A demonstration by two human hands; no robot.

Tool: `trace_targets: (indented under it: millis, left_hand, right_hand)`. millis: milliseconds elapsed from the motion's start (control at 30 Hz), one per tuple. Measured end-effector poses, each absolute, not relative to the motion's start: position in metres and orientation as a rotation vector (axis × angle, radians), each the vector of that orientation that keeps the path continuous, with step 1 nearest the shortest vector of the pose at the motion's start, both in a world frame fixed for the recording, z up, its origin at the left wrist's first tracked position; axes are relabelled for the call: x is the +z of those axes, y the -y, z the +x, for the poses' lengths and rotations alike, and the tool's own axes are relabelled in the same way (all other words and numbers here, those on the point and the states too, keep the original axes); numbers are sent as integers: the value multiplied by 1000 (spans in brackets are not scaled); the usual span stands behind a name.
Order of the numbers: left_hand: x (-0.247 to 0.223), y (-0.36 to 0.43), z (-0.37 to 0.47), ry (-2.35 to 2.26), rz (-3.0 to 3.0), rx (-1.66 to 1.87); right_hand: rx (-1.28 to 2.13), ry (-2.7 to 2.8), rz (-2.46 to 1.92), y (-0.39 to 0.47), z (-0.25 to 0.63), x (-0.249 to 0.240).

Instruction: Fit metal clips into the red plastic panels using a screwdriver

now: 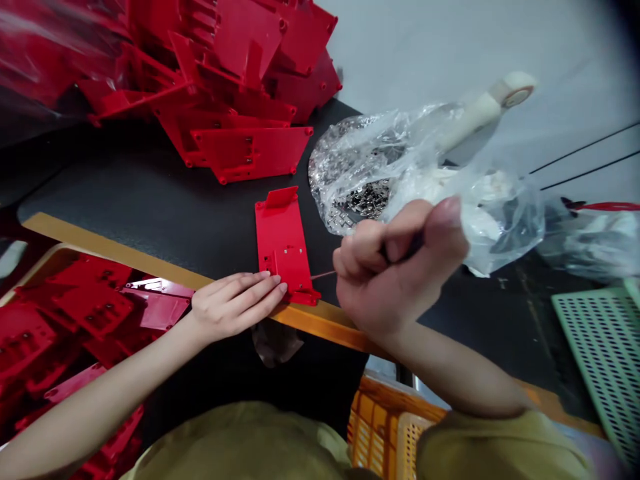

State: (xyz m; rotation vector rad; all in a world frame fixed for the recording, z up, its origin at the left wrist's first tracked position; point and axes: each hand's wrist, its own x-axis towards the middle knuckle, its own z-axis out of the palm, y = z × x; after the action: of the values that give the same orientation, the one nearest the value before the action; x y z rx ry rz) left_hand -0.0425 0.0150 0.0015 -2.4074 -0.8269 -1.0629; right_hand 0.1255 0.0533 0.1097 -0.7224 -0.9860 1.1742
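Observation:
A red plastic panel (281, 233) with a raised flap and small holes lies on the dark tabletop at its front edge. My left hand (240, 303) rests on the panel's lower left part, fingers stretched out flat; its thumb is hidden. To the right of the panel, my right hand (395, 267) is closed in a fist, raised above the table. From the fist a thin-shafted tool (324, 275) points left, its tip close to the panel's right edge. Its handle is mostly hidden by my fingers, so I cannot tell its exact kind.
Many red panels (255, 150) are piled at the back left. A clear bag of small metal parts (367, 200) lies behind my right hand, beside a white handled object (480, 117). A crate of red panels (65, 300) stands lower left; orange (373, 427) and green baskets (600, 347) stand right.

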Motion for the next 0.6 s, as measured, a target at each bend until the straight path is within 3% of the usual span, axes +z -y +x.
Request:
trace_targets:
  millis: [600]
  left_hand:
    - [-9, -15, -47, 841, -2402, -986]
  right_hand:
    - [1229, 1029, -649, -46, 120, 91]
